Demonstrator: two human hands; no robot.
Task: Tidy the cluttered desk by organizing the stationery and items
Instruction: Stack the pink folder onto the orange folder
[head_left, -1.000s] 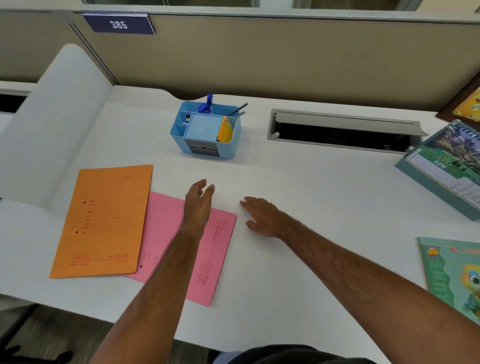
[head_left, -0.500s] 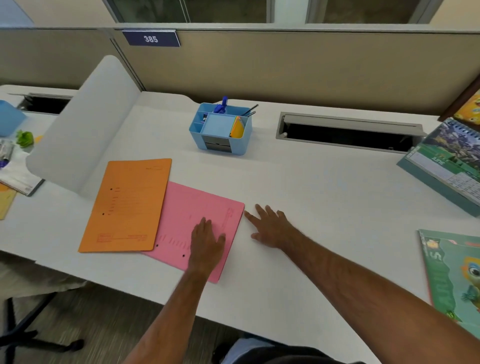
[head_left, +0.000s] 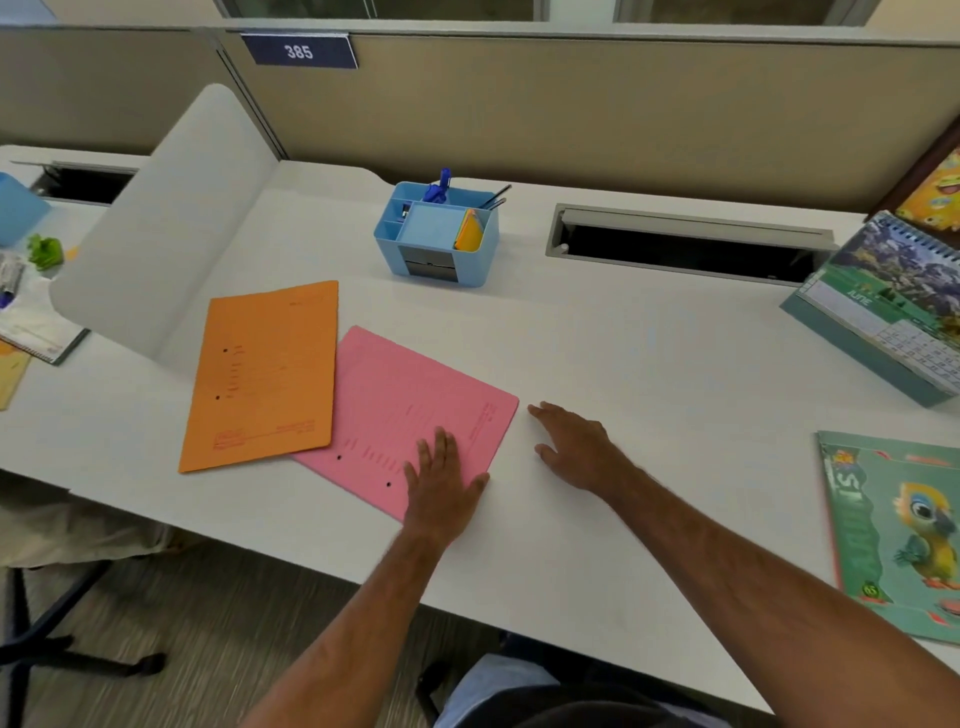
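Observation:
A pink folder (head_left: 410, 400) lies flat on the white desk (head_left: 623, 374), its left edge tucked under an orange folder (head_left: 262, 374). My left hand (head_left: 441, 480) rests flat on the pink folder's near right corner, fingers straight. My right hand (head_left: 579, 444) lies palm down on the bare desk just right of the pink folder, fingertips close to its right corner but apart from it. A blue desk organizer (head_left: 436, 234) with pens and an orange pad stands further back.
A desk calendar (head_left: 883, 306) stands at the right, and a green picture book (head_left: 898, 535) lies near the right front edge. A cable slot (head_left: 685, 241) opens behind. A white divider (head_left: 171, 223) bounds the left side, with clutter on the neighbouring desk beyond it.
My left hand has moved back from beyond the pink folder's far edge and settled flat on its near right corner. My right hand stays on the desk. The view has shifted right.

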